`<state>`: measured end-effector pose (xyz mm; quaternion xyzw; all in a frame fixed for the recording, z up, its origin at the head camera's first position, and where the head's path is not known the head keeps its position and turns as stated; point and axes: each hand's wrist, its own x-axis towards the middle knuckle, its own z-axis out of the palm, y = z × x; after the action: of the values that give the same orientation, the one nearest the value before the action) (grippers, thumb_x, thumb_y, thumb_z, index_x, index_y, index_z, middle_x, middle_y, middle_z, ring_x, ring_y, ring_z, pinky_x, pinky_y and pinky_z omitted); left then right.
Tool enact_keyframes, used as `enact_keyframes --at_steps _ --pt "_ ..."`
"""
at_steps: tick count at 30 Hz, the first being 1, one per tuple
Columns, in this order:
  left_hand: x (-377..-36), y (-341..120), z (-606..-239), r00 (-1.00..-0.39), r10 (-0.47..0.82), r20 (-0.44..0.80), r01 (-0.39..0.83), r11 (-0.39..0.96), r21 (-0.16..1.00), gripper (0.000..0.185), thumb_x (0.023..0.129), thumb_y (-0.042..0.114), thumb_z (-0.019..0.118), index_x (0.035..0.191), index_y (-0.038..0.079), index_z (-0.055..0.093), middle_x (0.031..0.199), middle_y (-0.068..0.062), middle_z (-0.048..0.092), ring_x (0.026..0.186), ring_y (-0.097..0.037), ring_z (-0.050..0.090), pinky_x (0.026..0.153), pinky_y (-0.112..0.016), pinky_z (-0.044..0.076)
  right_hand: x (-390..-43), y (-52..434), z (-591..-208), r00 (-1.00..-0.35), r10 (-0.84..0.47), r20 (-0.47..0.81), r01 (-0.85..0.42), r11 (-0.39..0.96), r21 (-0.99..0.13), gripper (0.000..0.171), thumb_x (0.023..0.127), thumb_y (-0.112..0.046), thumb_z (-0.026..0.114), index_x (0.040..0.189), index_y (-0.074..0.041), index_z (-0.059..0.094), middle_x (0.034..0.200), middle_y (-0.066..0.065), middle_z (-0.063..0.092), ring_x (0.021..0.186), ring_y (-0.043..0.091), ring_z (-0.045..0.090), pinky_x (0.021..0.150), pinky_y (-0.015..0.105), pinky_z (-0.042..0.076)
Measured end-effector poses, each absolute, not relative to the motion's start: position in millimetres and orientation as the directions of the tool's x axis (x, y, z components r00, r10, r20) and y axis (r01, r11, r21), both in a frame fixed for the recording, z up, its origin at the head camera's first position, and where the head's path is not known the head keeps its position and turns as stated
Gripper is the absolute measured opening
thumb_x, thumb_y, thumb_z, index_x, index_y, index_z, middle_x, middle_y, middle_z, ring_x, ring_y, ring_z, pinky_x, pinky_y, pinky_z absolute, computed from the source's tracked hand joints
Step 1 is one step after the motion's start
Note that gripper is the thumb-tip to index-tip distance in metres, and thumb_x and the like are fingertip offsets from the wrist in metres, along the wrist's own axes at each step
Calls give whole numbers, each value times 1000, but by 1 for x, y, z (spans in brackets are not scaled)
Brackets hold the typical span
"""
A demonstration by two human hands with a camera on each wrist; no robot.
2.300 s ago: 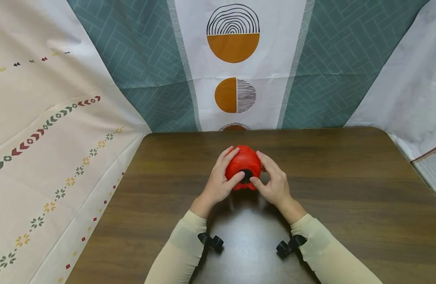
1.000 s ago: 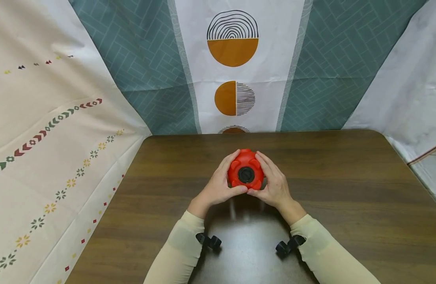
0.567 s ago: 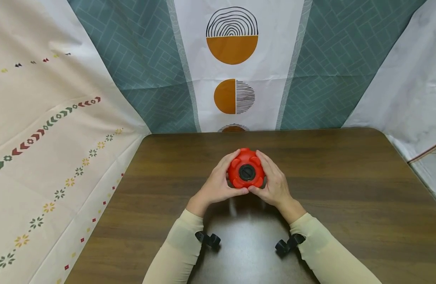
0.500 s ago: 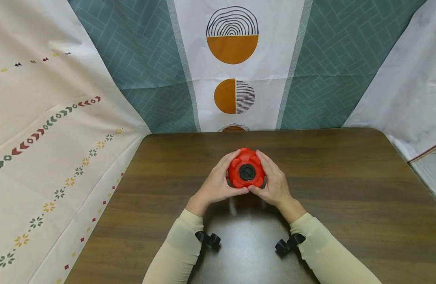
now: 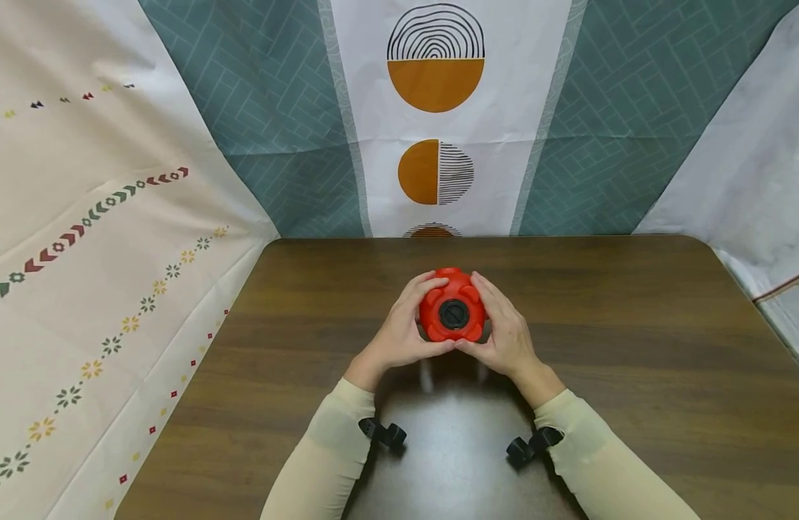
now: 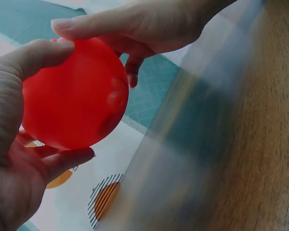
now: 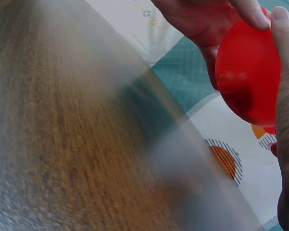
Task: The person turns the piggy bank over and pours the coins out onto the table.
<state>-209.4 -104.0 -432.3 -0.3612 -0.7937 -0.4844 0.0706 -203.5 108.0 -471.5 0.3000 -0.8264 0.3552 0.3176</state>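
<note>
Both hands hold a round red piggy bank (image 5: 433, 309) up over the table, its underside facing the head camera. A black slotted plug (image 5: 454, 314) sits in the middle of that underside, ringed by stubby red feet. My left hand (image 5: 399, 334) curls round one side, and my right hand (image 5: 507, 338) curls round the other. The thumbs meet at the lower edge, below the plug. In the left wrist view the smooth red body of the bank (image 6: 77, 96) shows between fingers and thumb. The right wrist view catches the bank (image 7: 247, 72) partly behind the right thumb.
The brown wooden table (image 5: 295, 325) spreads under the hands, with a glossy reflection near its front. A teal and white patterned cloth (image 5: 282, 108) hangs behind it. Pale cloths flank both sides. Black wrist straps (image 5: 383, 435) with small mounts sit on the sleeves.
The bank has been tilted so that its plug faces the head camera fully. Both thumbs have slid off the plug to the lower edge. Over the last half second the left fingers shift slightly.
</note>
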Motion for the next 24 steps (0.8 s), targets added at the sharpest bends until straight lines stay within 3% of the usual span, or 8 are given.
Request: enact_keyframes --at_steps 8,14,18,24 --pt "-209 -105 -431 -736 490 467 636 263 726 82 71 20 83 141 25 40 151 -2 28 131 -18 37 92 -34 50 -203 109 -466 -648 -289 705 -711 562 -423 96 80 -77 45 149 -11 33 149 9 37 124 29 42 87 52 50" --pt "-208 -106 -427 -737 476 480 634 240 736 82 72 18 84 141 25 40 151 -3 27 128 -18 41 87 -32 53 -202 108 -457 -585 -263 767 -757 518 -399 89 83 -70 52 145 -7 41 145 12 42 126 30 43 95 53 45" --pt "-207 -107 -424 -737 455 500 641 235 731 81 72 16 84 141 24 41 151 -2 27 127 -18 42 87 -32 53 -198 105 -446 -531 -245 811 -789 493 -368 71 85 -59 59 134 -7 54 141 14 47 124 31 46 96 46 46" --pt "-204 -109 -418 -736 440 514 655 271 706 82 72 20 84 141 24 41 152 -2 26 132 -18 36 91 -33 51 -189 97 -427 -494 -237 837 -828 423 -369 35 87 -39 67 102 -8 71 137 17 50 122 33 49 92 45 48"
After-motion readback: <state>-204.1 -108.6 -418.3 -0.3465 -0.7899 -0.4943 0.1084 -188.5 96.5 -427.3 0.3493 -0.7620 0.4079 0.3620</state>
